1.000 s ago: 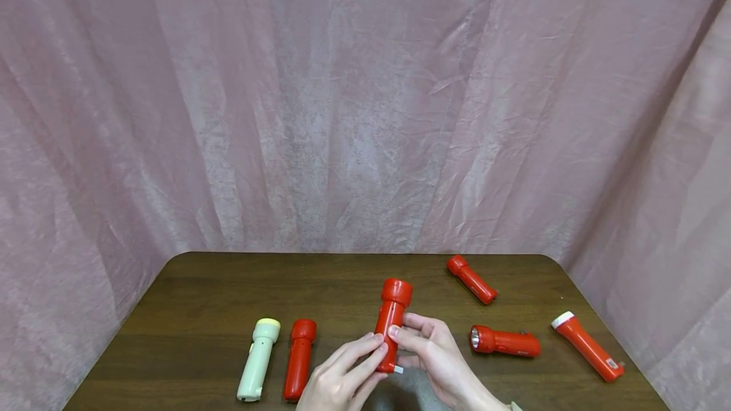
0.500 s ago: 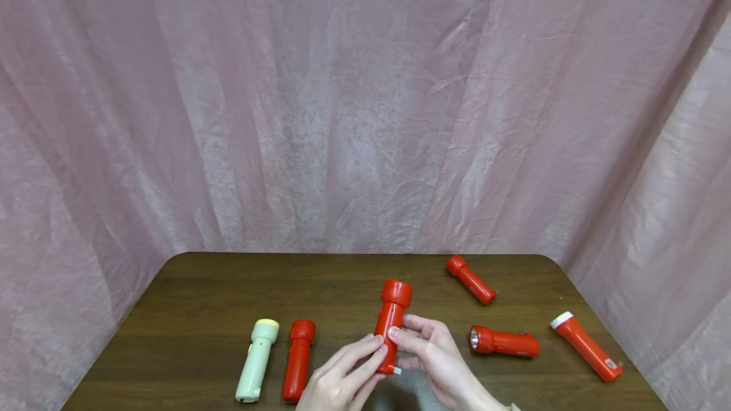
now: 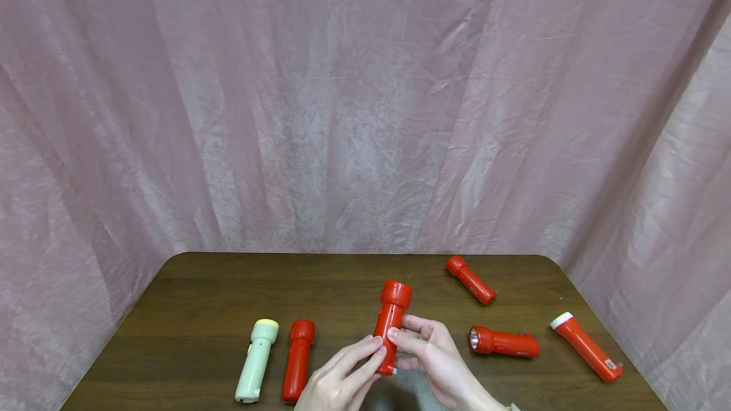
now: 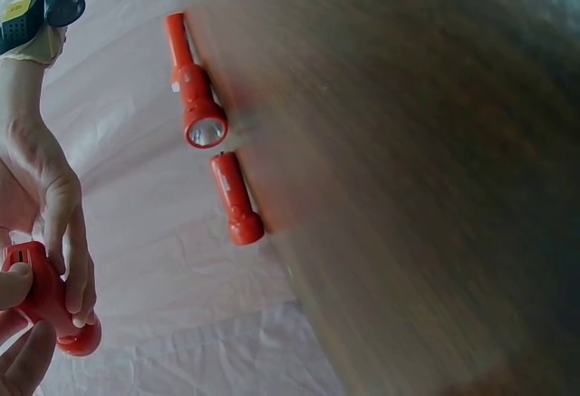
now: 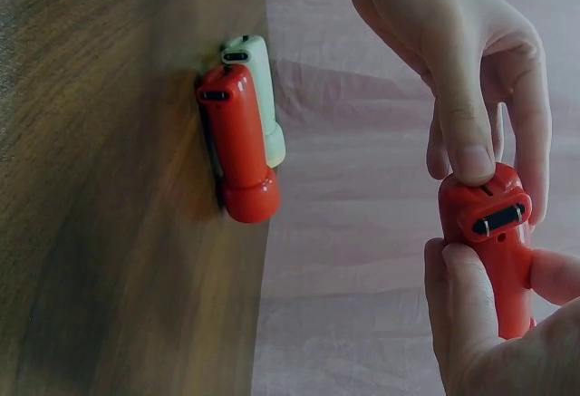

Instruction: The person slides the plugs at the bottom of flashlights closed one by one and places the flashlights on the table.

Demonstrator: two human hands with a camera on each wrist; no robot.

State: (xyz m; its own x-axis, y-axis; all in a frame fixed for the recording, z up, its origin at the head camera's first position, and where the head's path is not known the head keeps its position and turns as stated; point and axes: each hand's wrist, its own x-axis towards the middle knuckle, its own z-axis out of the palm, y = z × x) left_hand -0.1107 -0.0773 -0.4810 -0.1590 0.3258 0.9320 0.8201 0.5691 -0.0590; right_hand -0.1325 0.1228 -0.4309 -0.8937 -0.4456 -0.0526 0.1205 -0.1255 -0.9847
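Note:
A red flashlight [image 3: 391, 314] is held between both hands above the table, its wide head pointing away. My left hand [image 3: 342, 378] grips its near end from the left, with the thumb pressing at the end face beside the folding plug in the right wrist view. Around the middle of the body my right hand [image 3: 436, 355] holds it, thumb on top. The plug prongs [image 5: 501, 221] lie in their slot at the tail end. Left of the hands lie another red flashlight [image 3: 298, 363] and a pale green flashlight [image 3: 257, 360].
On the right of the brown wooden table [image 3: 228, 284] lie a red flashlight [image 3: 473, 281] at the back, one with a clear lens [image 3: 505, 342] pointing left, and a red one with a white head [image 3: 588, 349] near the right edge. A pink curtain [image 3: 365, 113] hangs behind.
The pale plug sticking out at the held flashlight's near end has turned inward, and only a small bit shows now in the head view. Both hands stay nearly in place.

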